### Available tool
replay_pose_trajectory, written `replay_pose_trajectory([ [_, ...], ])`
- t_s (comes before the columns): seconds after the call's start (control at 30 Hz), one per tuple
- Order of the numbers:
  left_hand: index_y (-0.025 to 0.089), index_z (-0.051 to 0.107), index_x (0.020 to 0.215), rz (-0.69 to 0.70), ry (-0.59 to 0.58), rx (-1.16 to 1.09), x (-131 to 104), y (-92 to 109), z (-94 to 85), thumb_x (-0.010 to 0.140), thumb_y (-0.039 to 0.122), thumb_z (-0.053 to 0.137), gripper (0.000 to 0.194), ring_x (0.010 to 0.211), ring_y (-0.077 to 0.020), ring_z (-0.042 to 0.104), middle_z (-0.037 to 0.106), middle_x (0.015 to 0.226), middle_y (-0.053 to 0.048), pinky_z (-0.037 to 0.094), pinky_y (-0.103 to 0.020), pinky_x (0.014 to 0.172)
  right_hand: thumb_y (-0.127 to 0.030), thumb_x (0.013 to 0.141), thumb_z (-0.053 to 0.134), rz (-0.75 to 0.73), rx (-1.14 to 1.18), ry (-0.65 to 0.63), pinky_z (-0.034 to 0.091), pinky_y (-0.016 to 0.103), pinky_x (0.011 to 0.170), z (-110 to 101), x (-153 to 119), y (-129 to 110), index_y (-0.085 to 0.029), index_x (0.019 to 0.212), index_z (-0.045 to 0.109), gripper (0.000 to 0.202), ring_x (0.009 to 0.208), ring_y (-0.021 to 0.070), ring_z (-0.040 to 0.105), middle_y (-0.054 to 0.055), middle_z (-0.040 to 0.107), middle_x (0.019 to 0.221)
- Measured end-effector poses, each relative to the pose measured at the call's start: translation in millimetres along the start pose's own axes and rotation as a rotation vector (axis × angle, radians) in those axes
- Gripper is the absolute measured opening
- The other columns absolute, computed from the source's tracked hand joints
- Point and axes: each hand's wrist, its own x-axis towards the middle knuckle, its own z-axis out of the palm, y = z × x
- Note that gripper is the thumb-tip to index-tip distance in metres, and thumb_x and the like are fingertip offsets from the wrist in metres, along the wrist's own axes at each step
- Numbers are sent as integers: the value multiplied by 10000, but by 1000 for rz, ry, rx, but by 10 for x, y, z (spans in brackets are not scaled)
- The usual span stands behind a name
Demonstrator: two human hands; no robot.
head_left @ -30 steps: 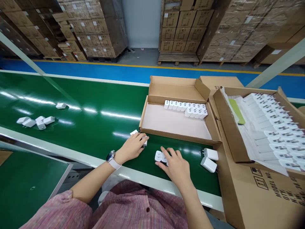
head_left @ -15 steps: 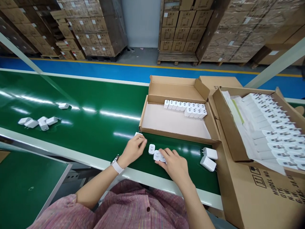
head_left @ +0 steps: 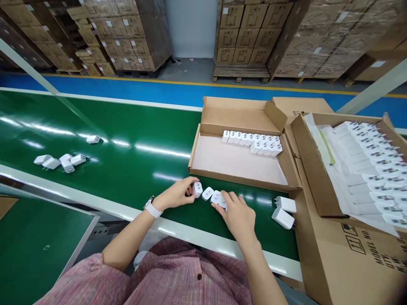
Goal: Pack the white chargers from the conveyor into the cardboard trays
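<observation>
With fingers closed, my left hand [head_left: 178,193] pinches a white charger plug [head_left: 197,189] that stands upright, prongs facing up. Just right of it, a second white charger [head_left: 207,193] stands on the green conveyor belt [head_left: 146,169], touched by neither hand. My right hand [head_left: 238,215] grips a pair of upright chargers [head_left: 216,197] standing side by side; its fingers partly cover the right one. Beyond my hands lies an open shallow cardboard box [head_left: 235,163], with two rows of upright chargers [head_left: 254,140] along its far right part.
Two chargers [head_left: 284,212] lie by the right carton. Several more [head_left: 60,162] lie loose on the belt at left, with a single one [head_left: 93,139] farther back. At right, a tilted box [head_left: 313,182] full of chargers rests on a large carton [head_left: 337,262].
My left hand has turned its charger prongs-up and brought it near the small row. The neighbouring charger sits slightly turned. My right hand keeps its grip on the pair.
</observation>
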Motion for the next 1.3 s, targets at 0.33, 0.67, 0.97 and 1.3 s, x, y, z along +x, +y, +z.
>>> replay_pose_trajectory([
  [0.33, 297, 439, 1479, 157, -110, 414, 270, 439, 277, 785, 601, 835, 855, 1319, -368, 515, 477, 1486, -142, 584, -410, 860, -447, 966, 575, 37, 416, -73, 564, 372, 779, -60, -252, 484, -314, 1430, 491, 491, 1065, 273, 678, 53, 648, 1299],
  [0.67, 298, 660, 1212, 71, -62, 203, 369, 543, 431, 873, 534, 783, 430, 1044, -297, 613, 669, 1145, -91, 480, -315, 738, -478, 912, 653, -28, 676, 0, 568, 351, 786, -112, -143, 542, -269, 1194, 663, 351, 1049, 276, 689, 77, 693, 1227],
  [0.97, 224, 563, 1053, -307, -184, -1175, 330, 538, 70, 899, 898, 305, 738, 686, -163, 610, 602, 858, -40, 542, -321, 647, -617, 737, 775, 242, 1160, 31, 524, 331, 634, -56, -10, 692, -205, 1139, 677, 584, 733, 207, 614, 35, 677, 871],
  [1.3, 226, 590, 1287, 29, 217, 235, 1459, 592, -760, 969, 676, 573, 551, 1061, -267, 616, 606, 1218, -103, 531, -339, 838, -554, 739, 779, 222, 1063, -41, 521, 325, 681, 35, -29, 568, -224, 1157, 694, 540, 805, 224, 646, 39, 712, 956],
])
